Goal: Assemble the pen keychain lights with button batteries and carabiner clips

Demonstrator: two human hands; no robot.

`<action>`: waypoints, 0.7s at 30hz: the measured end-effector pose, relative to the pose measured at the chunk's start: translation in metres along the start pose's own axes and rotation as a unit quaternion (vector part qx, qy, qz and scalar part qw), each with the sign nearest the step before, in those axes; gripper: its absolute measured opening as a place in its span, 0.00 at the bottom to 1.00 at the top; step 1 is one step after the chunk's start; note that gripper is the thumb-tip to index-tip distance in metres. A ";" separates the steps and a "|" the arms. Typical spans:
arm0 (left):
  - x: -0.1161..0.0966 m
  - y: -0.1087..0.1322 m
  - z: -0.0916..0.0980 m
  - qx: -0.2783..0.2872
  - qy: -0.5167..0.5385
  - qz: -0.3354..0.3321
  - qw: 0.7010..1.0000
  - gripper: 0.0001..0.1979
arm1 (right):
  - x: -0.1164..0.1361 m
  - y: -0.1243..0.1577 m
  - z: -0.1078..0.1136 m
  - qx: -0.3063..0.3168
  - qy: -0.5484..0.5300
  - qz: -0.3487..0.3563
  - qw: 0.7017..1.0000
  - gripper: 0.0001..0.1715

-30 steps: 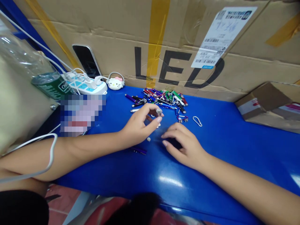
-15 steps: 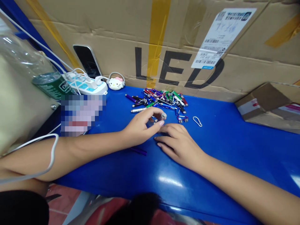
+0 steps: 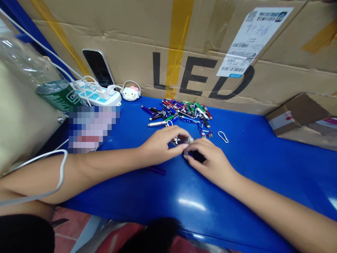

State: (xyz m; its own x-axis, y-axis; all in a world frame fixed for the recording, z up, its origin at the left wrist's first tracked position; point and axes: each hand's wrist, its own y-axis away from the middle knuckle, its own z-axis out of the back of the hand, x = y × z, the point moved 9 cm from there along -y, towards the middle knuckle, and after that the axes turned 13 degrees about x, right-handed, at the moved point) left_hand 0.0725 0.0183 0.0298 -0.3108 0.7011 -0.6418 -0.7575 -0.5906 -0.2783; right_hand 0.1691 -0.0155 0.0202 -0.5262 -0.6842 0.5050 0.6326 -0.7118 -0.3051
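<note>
Where your hands meet: your bare left hand [image 3: 160,147] and bare right hand [image 3: 212,163] come together above the glossy blue counter [image 3: 244,175], just in front of a heap of slim metal pen-shaped lights [image 3: 181,112].

Your left fingers: the fingers [image 3: 176,136] are pinched nearly closed around a small silver-ended cylinder [image 3: 190,140], which points toward your right hand.

Your right fingers: they curl low over a dark object [image 3: 198,157], just beside the silver end. You cannot tell from this view whether they have hold of anything.

What lies done and left: most of the pen-shaped lights stay heaped together. A slim purple pen-shaped light [image 3: 157,171] lies apart on the counter, below your left wrist. A purple carabiner [image 3: 205,133] and a white metal carabiner [image 3: 223,137] rest to the right of the heap. Nothing shows how much of the work is finished.

What differs from the earlier frame: the silver end has moved right, your hands have closed the gap, and the small pale piece once on the counter is now out of view.
</note>
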 end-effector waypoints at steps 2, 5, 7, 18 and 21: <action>0.003 -0.001 -0.003 0.010 0.000 0.007 1.000 0.07 | -0.004 0.005 0.015 -0.077 -0.028 -0.014 0.997 0.08; 0.005 -0.001 -0.011 0.043 0.012 0.008 0.999 0.08 | -0.003 0.015 0.034 -0.177 -0.061 0.000 0.982 0.11; 0.005 -0.001 -0.017 0.069 0.021 0.001 0.997 0.09 | 0.001 0.015 0.035 -0.176 -0.056 0.021 0.983 0.12; 0.005 -0.001 -0.021 0.086 0.049 -0.003 0.995 0.09 | 0.005 0.009 0.026 -0.116 -0.014 0.027 0.993 0.10; 0.004 -0.001 -0.020 0.082 0.047 -0.003 0.995 0.09 | 0.007 0.010 0.028 -0.127 0.001 0.027 0.992 0.13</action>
State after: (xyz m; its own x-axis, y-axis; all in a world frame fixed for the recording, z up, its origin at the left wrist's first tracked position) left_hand 0.0834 0.0136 0.0131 -0.2565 0.6602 -0.7059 -0.8458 -0.5069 -0.1667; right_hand 0.1880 -0.0229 0.0430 -0.4966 -0.7227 0.4806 0.4969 -0.6908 -0.5252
